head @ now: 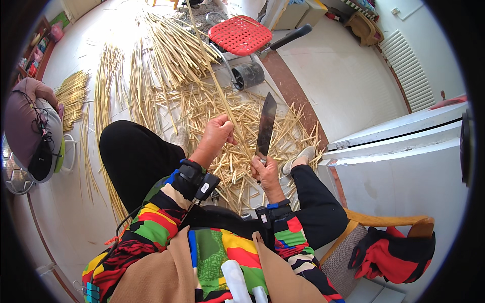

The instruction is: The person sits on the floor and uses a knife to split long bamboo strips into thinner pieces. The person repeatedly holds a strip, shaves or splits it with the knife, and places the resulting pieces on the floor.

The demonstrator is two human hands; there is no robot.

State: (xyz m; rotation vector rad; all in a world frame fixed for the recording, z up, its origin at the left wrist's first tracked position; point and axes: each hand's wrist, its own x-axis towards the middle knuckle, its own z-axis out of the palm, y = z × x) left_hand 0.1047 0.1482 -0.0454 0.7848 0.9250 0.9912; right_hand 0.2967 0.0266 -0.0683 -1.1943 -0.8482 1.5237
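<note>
My left hand [219, 133] is closed around a long pale dry stalk [213, 72]. The stalk slants from the top of the view down past my fist, its lower end close to my right hand. In my right hand [268, 173] is a large knife [266, 123], gripped by its handle, which my fingers mostly hide. Its broad dark blade points up and away from me, just right of the stalk. Beneath both hands, short cut stalk pieces [235, 166] cover the floor between my feet.
Long stalks lie in a big bundle [178, 53] ahead and in looser rows [108, 79] to the left. A red woven-seat stool [240, 35] stands ahead beside a dark roller [248, 75]. A wooden-armed chair [341, 261] with red-and-black cloth [394, 253] is at right.
</note>
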